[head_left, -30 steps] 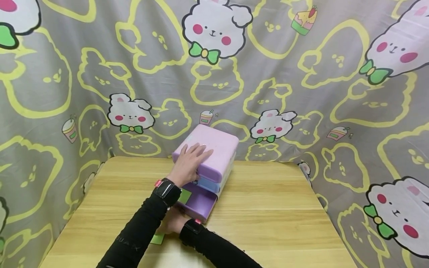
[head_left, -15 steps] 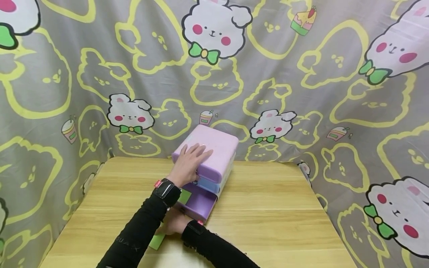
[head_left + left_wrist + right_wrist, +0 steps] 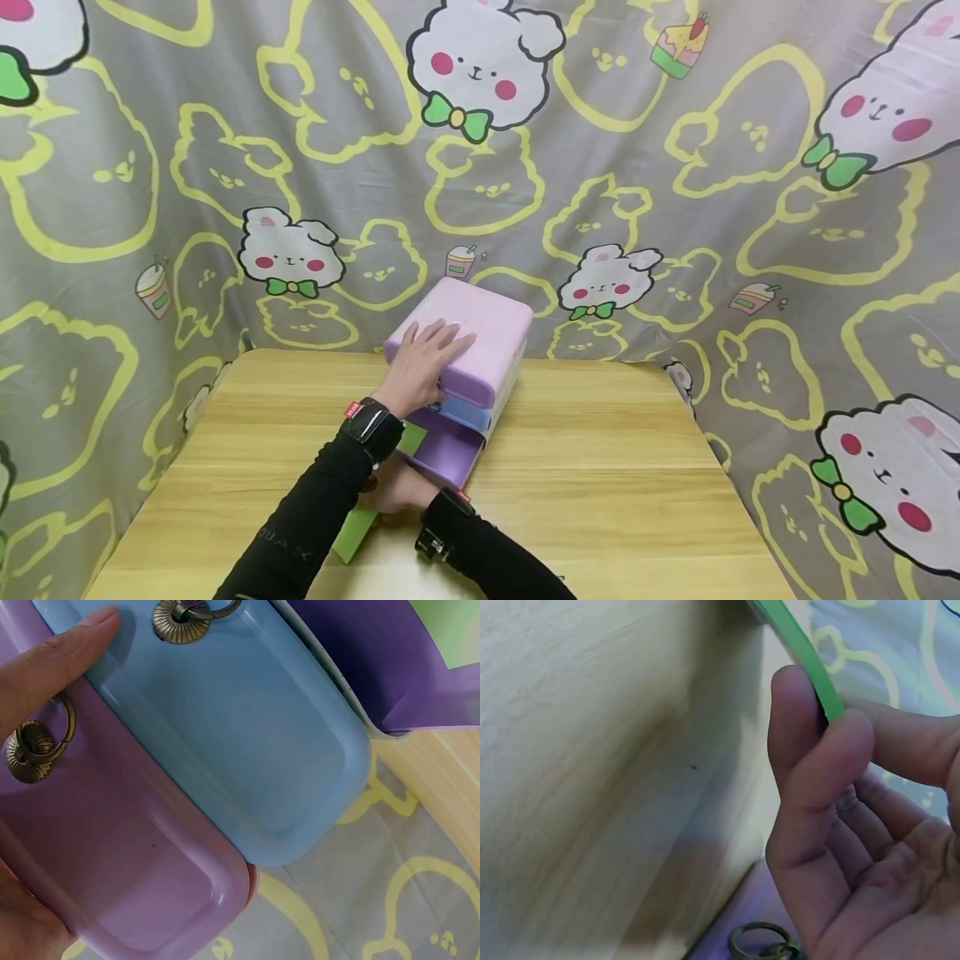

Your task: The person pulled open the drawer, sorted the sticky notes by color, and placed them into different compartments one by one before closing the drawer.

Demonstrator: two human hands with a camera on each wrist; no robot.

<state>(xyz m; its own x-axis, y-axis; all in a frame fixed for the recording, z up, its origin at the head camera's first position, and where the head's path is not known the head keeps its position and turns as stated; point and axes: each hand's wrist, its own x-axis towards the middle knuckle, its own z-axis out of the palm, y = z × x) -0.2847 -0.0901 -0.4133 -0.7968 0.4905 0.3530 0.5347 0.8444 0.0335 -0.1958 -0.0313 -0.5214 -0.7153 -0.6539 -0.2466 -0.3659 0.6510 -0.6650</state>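
Observation:
My left hand (image 3: 422,367) rests on the pink top of a small drawer cabinet (image 3: 480,333), fingers spread. In the left wrist view, its thumb (image 3: 90,637) lies straight across the front of the purple top drawer (image 3: 142,847), the tip on the blue drawer (image 3: 247,735). Below these, a deep purple drawer (image 3: 453,454) stands pulled out with a flat green piece (image 3: 412,437) inside. Just in front of it, my right hand (image 3: 397,487) pinches a thin green rectangular pad (image 3: 354,533) between thumb and fingers. The pad's edge, slightly bent, faces the right wrist camera.
The cabinet stands near the back of a wooden table (image 3: 615,467). A grey curtain (image 3: 675,208) with bunny prints hangs behind and at both sides. Brass ring pulls (image 3: 184,619) stick out from the drawer fronts.
My right hand has shifted slightly up and right, closer to the pulled-out drawer. More of the green pad shows below it, slanting. The left hand has stayed on the cabinet top.

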